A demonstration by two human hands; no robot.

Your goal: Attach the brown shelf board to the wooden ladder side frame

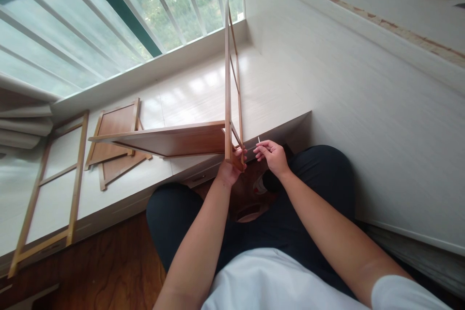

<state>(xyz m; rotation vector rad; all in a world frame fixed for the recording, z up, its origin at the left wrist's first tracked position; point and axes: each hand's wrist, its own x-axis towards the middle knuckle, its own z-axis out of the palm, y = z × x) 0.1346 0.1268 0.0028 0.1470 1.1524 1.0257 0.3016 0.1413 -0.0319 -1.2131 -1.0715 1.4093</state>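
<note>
My left hand grips the bottom of an upright wooden ladder-like frame that stands on the white platform's edge. A flat brown shelf board meets that frame at its lower end and stretches out to the left. Just right of the frame, my right hand pinches a thin, small metal piece, perhaps a screw or a key, with its tip pointing up.
A second ladder-like frame lies flat on the white platform at the left. Two more brown shelf boards lie stacked beside it. A white cabinet wall rises at the right. Barred window behind.
</note>
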